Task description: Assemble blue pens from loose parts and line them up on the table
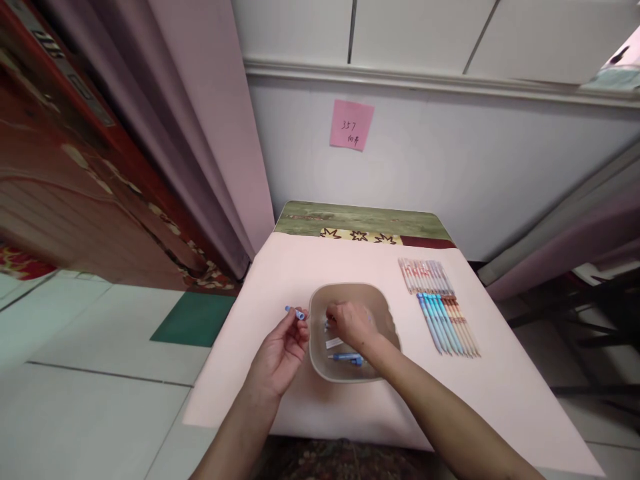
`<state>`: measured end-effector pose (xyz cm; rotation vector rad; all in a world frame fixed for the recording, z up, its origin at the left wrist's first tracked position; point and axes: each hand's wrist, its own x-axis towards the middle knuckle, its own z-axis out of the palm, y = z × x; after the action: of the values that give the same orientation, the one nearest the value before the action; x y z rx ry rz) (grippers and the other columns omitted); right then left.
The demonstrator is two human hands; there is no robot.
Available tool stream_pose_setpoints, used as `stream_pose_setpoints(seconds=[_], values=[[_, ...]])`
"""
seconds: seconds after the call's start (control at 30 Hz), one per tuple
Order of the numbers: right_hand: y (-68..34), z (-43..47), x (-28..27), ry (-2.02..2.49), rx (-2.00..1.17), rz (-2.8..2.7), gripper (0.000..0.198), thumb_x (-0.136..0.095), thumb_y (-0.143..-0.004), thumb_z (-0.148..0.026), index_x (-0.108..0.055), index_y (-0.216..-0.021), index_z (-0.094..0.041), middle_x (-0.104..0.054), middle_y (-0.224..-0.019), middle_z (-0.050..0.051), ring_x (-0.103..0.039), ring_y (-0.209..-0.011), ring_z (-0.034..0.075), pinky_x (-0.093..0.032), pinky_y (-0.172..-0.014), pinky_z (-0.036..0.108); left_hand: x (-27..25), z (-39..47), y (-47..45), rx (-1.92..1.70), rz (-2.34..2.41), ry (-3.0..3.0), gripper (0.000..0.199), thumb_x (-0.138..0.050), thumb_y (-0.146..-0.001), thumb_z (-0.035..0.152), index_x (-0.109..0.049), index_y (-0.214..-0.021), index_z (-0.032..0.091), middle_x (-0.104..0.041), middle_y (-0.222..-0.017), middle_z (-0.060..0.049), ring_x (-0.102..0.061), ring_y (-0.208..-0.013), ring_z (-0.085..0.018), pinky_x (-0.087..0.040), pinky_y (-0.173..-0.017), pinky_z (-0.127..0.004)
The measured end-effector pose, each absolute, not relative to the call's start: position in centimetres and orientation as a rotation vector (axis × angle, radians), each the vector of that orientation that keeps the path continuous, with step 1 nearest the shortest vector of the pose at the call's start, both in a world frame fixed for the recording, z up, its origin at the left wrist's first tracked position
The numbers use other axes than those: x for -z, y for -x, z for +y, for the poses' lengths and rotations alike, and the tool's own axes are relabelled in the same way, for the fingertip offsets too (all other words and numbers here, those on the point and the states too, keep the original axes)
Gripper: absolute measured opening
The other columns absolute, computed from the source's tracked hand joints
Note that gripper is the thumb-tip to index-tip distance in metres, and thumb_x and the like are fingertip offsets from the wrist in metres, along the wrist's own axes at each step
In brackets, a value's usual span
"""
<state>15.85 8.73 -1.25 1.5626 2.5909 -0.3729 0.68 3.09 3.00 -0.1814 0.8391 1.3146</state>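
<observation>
Between the thumb and fingers of my left hand [286, 350] is a small blue pen cap [295, 313], held just left of a beige plastic basin [320, 368]. My right hand [353, 323] reaches down into the basin with its fingers bent together; whatever they grip is mostly hidden beneath them. A blue pen [345, 358] and a small white piece [334, 343] lie on the basin floor near that hand. To the right, blue pens [436, 323] and brown-topped pens [461, 327] lie side by side in a row, below another row of clear-capped pens [427, 276].
A pale pink sheet [270, 280] covers most of the table, leaving its green patterned far end [360, 217] bare. Behind stands a white wall with a pink note [351, 125]. A purple curtain [200, 133] and red wooden furniture [75, 180] stand at the left.
</observation>
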Motion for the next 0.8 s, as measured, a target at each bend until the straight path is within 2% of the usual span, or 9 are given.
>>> stream_pose_setpoints(seconds=[0.27,0.53,0.7,0.8], values=[[-14.5,8.2,1.4,-1.411,0.451,2.639,0.021,-0.053,-0.085,-0.013,-0.074,-0.087,-0.013,-0.073,-0.09,0.015,-0.068,-0.083,0.023,-0.046,-0.069,0.026,-3.1,3.0,-1.0,-1.319,0.837,0.179,0.015,-0.048,-0.09,0.008,-0.061,-0.083,0.009,-0.066,-0.075,-0.007,-0.061,-0.056,-0.007,-0.053,-0.049,-0.015],[-14.5,7.4,0.6,-1.488,0.48,2.69,0.02,-0.053,-0.086,-0.011,-0.072,-0.086,-0.009,-0.072,-0.088,0.017,-0.068,-0.079,0.023,-0.046,-0.067,0.026,-3.9,2.8,-1.6,-1.301,0.861,0.197,0.012,-0.049,-0.089,0.006,-0.06,-0.084,0.008,-0.067,-0.076,-0.008,-0.062,-0.058,-0.008,-0.054,-0.052,-0.015],[-17.2,6.0,-2.4,-1.765,0.506,2.806,0.021,-0.051,-0.093,-0.031,-0.068,-0.096,-0.02,-0.072,-0.092,0.007,-0.066,-0.083,0.016,-0.045,-0.072,0.023,-4.1,2.5,-2.1,-1.25,0.852,0.118,0.006,-0.056,-0.087,0.013,-0.06,-0.083,0.01,-0.064,-0.071,-0.004,-0.05,-0.046,-0.005,-0.042,-0.038,-0.015],[-18.5,4.5,-3.8,-1.992,0.705,3.12,0.014,-0.061,-0.087,-0.032,-0.068,-0.083,-0.02,-0.07,-0.077,0.001,-0.064,-0.071,0.013,-0.045,-0.067,0.02,-3.6,2.5,-3.1,-1.205,0.868,0.098,0.007,-0.057,-0.086,0.014,-0.06,-0.081,0.01,-0.063,-0.067,-0.003,-0.049,-0.045,-0.005,-0.041,-0.038,-0.015]])
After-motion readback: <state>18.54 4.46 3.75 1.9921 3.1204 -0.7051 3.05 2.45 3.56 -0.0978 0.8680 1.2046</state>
